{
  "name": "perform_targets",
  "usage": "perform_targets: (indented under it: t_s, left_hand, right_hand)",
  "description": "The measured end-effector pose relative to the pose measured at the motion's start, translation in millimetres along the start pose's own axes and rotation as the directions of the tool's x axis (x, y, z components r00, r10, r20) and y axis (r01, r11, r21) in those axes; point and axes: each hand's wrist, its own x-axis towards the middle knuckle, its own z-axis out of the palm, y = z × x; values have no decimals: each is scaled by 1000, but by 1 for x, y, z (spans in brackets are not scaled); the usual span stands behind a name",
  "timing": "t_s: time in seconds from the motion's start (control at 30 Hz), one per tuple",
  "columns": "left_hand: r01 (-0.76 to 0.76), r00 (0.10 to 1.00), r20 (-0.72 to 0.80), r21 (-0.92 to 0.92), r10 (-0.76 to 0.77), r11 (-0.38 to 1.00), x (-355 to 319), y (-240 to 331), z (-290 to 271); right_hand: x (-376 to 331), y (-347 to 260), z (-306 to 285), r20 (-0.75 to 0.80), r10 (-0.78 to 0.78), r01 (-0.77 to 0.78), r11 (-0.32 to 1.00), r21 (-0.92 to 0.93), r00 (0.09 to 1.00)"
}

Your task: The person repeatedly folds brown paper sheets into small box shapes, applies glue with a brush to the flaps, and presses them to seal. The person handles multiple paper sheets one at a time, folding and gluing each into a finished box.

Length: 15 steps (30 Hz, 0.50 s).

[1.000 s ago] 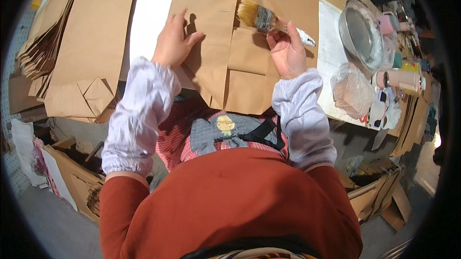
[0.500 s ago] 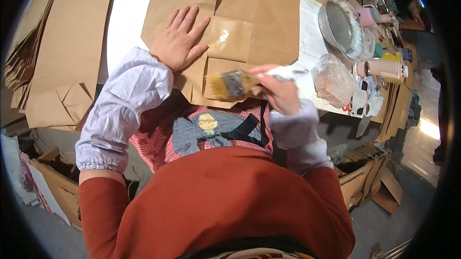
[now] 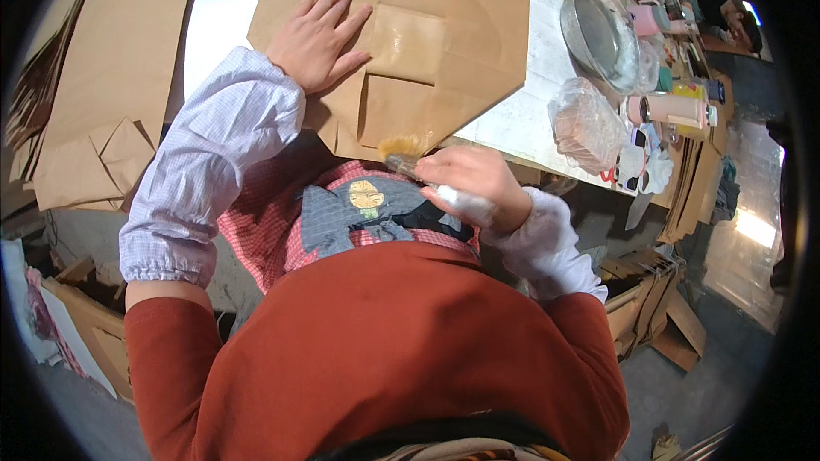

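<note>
A large brown paper bag [image 3: 478,42] lies on the table, its folded end toward me. My left hand [image 3: 320,41] rests flat on it, fingers spread, beside the folded flaps. With my right hand [image 3: 478,183] I grip a wide paste brush [image 3: 401,162], its yellowish bristles touching the bag's near edge. The handle is mostly hidden by my fingers, with a whitish end showing below them. A faint wet sheen lies on the rectangular middle flap [image 3: 406,44].
A metal basin [image 3: 598,34] stands on the right of the table, near a clear plastic-wrapped bundle [image 3: 588,123] and a pink bottle [image 3: 679,111]. Stacked brown paper bags [image 3: 102,59] lie at the left. Cardboard boxes [image 3: 641,290] sit below, at the right.
The brush has moved down toward me, from over the folded flaps to the bag's near edge, and my right hand has turned. My left hand stays flat on the bag.
</note>
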Motion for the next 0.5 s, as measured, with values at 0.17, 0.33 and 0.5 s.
perform_targets:
  t_s: [0.17,0.33,0.5]
  left_hand:
    - [137,991,77,-580,-113,803,9,-22,-1]
    - [55,997,-20,-464,-72,884,11,-23,7]
    - [-12,990,-132,-383,-41,923,9,-17,13]
  right_hand:
    - [68,10,-11,-201,-98,116,990,82,975]
    - [92,18,13,0,-88,87,992,-88,996]
    - [33,7,13,102,-46,46,999,3,994]
